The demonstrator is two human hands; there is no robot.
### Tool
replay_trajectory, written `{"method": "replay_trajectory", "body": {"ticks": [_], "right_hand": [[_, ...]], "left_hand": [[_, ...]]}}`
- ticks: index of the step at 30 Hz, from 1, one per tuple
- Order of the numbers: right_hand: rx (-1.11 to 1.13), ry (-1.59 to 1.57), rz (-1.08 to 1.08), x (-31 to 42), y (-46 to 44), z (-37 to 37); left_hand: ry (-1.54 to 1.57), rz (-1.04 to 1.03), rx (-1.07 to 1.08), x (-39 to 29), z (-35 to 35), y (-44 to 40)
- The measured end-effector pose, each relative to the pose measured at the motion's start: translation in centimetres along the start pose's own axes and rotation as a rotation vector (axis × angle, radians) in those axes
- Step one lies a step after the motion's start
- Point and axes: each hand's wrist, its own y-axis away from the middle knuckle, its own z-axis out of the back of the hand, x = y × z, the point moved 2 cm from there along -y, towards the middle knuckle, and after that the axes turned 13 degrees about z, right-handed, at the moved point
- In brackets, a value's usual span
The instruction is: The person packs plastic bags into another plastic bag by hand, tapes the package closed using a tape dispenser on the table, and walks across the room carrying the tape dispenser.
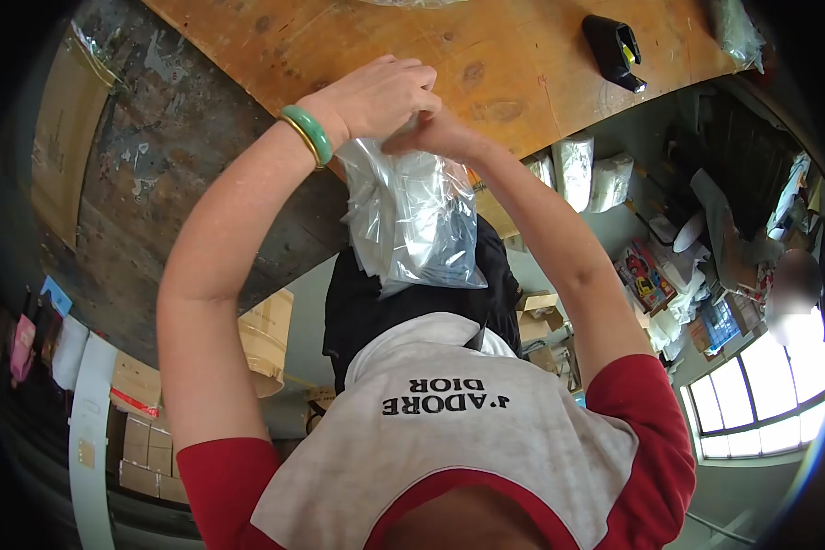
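A clear plastic bag (420, 225) hangs over the near edge of the wooden table, in front of my lap. Its contents look whitish and grey-blue, but glare hides what they are. At the bag's gathered top, my left hand (376, 99) is closed with its fingers curled. A green bangle and a thin gold-coloured one circle that wrist. Pressed close to it, my right hand (435, 136) is also closed at the bag's top, thumb side toward the left hand. The fingertips of both hands are partly hidden.
On the wooden table (513, 55), a black C-shaped object (614, 53) with yellow inside lies at right. A dark, stained surface (192, 165) adjoins at left, bearing cardboard (71, 137). Wrapped clear packets (576, 174) sit beyond the table's right edge. Cardboard boxes (147, 449) stand lower left.
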Motion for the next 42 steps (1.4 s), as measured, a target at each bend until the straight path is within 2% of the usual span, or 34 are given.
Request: {"method": "replay_trajectory", "body": {"ticks": [2,5,8,14,17,20,23,26,29,30,33,34,37,39,41,42], "right_hand": [[0.066,0.017,-0.06,-0.9,0.0,0.3],[0.062,0.065,-0.032,-0.6,0.1,0.3],[-0.009,-0.083,-0.073,-0.5,0.4,0.2],[0.09,-0.047,-0.09,-0.3,0.0,0.0],[0.072,0.073,0.066,-1.9,-0.2,-0.1],[0.142,0.116,-0.009,0.2,-0.4,0.4],[0.177,0.005,-0.131,0.2,0.2,0.4],[0.115,-0.001,-0.079,1.2,0.5,0.5],[0.136,0.063,-0.032,1.7,0.8,0.2],[0.13,0.072,-0.03,2.2,1.0,0.2],[0.096,0.055,-0.047,2.9,1.4,0.6],[0.07,0.019,-0.068,1.9,1.5,0.9],[0.002,-0.08,-0.09,0.2,1.3,1.7],[-0.011,-0.056,-0.084,-0.7,1.3,1.7],[-0.004,-0.086,-0.114,-0.5,1.2,1.7],[0.0,-0.1,-0.127,-0.4,1.1,1.7]], "left_hand": [[-0.011,-0.045,0.052,0.2,0.2,-0.1],[-0.051,-0.1,0.088,-0.1,0.8,-0.5],[-0.15,-0.115,0.209,-0.4,1.0,-1.1],[-0.235,-0.221,0.256,-0.5,1.5,-1.2],[-0.171,-0.317,0.294,-0.9,3.0,-0.5],[-0.1,-0.289,0.444,-1.1,4.3,0.4],[-0.225,-0.145,0.444,1.1,5.1,0.9],[-0.355,0.022,0.218,5.6,5.4,0.8],[-0.426,0.318,0.449,6.4,2.8,0.8],[-0.252,0.471,0.53,6.0,2.6,0.7],[-0.034,0.673,0.481,6.4,2.8,2.8],[-0.023,0.79,0.566,6.3,3.5,3.7],[-0.113,0.676,0.587,3.3,4.5,7.0],[-0.139,0.616,0.498,0.0,3.8,9.2],[-0.078,0.678,0.472,-2.1,1.4,11.2],[0.05,0.776,0.387,-1.8,-0.5,12.2]]}}
